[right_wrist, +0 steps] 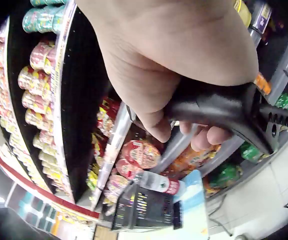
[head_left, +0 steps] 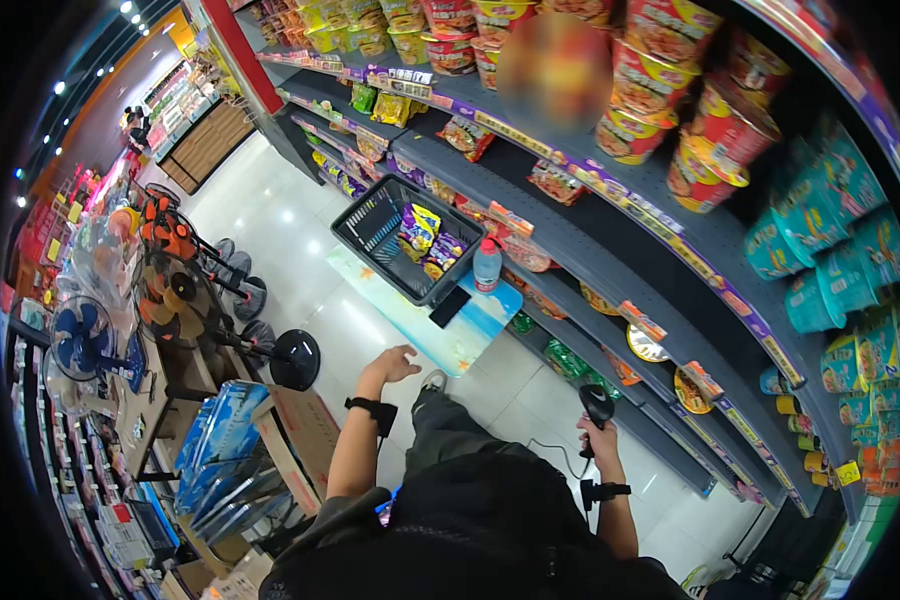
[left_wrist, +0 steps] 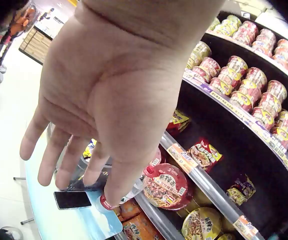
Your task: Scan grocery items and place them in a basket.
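Observation:
The right hand (head_left: pixel 600 440) grips a black handheld scanner (head_left: pixel 597 405) whose cable hangs down; in the right wrist view fingers curl round the scanner's handle (right_wrist: pixel 209 107). The left hand (head_left: pixel 395 365) is empty, palm showing and fingers extended in the left wrist view (left_wrist: pixel 99 105). Beyond both hands stands a small table with a beach-pattern top (head_left: pixel 370 300). On it are a dark basket (head_left: pixel 355 225) holding purple and yellow snack packets (head_left: pixel 420 230), a bottle with a red cap (head_left: pixel 487 268) and a black phone (head_left: pixel 450 307) beside the basket.
Shelves of cup noodles (head_left: pixel 635 130) and packets rise along the right. Fans (head_left: pixel 165 220), a round black fan base (head_left: pixel 295 360) and cardboard boxes (head_left: pixel 295 440) stand on the left. Tiled floor (head_left: pixel 270 200) runs between them.

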`<state>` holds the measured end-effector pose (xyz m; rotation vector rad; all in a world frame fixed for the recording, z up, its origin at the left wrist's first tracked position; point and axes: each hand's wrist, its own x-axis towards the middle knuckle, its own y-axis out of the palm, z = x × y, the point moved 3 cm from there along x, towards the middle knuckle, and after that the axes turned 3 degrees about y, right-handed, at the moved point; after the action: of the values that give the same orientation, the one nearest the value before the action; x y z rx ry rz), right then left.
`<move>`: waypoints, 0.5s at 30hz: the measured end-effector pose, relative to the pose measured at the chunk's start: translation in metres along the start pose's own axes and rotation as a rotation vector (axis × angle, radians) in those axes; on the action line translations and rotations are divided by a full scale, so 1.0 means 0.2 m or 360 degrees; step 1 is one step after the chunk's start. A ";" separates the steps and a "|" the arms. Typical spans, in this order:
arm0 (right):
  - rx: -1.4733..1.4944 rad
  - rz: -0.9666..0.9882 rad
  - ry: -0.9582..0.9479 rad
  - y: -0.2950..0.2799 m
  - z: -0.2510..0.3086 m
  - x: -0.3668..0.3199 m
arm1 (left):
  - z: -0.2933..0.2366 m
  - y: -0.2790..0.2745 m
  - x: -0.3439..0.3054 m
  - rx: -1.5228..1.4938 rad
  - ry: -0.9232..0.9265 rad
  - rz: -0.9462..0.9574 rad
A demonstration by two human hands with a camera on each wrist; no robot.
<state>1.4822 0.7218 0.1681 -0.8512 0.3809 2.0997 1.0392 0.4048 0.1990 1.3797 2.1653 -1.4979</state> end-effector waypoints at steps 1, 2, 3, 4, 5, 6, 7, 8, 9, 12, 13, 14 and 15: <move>-0.0052 -0.0102 0.0108 0.04 -0.04 0.02 | 0.02 -0.08 0.14 0.0032 0.0057 -0.0004; -0.0100 -0.0137 0.0038 0.10 -0.12 0.12 | 0.04 -0.17 0.27 0.0064 0.0115 -0.0008; -0.0321 -0.0273 0.0031 0.07 -0.25 0.13 | 0.07 -0.27 0.41 0.0071 0.0126 0.0014; -0.0342 -0.0347 0.0099 0.14 -0.23 0.08 | 0.10 -0.38 0.56 0.0083 0.0192 -0.0027; -0.0396 -0.0385 0.0122 0.19 -0.35 0.20 | 0.11 -0.48 0.70 0.0093 0.0258 -0.0068; -0.0593 -0.0457 0.0355 0.16 -0.50 0.13 | 0.10 -0.59 0.85 0.0090 0.0483 -0.0236; -0.0364 -0.0541 0.0548 0.21 -0.62 0.09 | 0.15 -0.65 1.04 0.0049 0.0545 -0.0219; -0.0151 -0.0708 0.0877 0.27 -0.77 -0.06 | 0.19 -0.72 1.19 0.0155 0.0643 -0.0317; -0.0044 -0.0739 0.0851 0.36 -0.78 -0.08 | 0.22 -0.78 1.33 0.0259 0.0742 -0.0416; 0.0027 -0.0755 0.1341 0.64 -0.85 -0.34 | 0.31 -0.91 1.76 0.0369 0.0691 -0.0376; -0.0053 -0.0928 0.1403 0.78 -0.83 -0.42 | 0.36 -0.93 1.91 0.0358 0.0693 -0.0324; -0.0059 -0.0931 0.1400 0.88 -0.80 -0.47 | 0.42 -0.93 2.06 0.0445 0.0633 -0.0347; -0.0065 -0.0933 0.1397 0.97 -0.77 -0.51 | 0.46 -0.93 2.20 0.0533 0.0577 -0.0369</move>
<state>1.4421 0.4611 0.1213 -1.6593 0.4595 1.1209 0.6221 0.5763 0.0168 1.6632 2.4412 -1.8937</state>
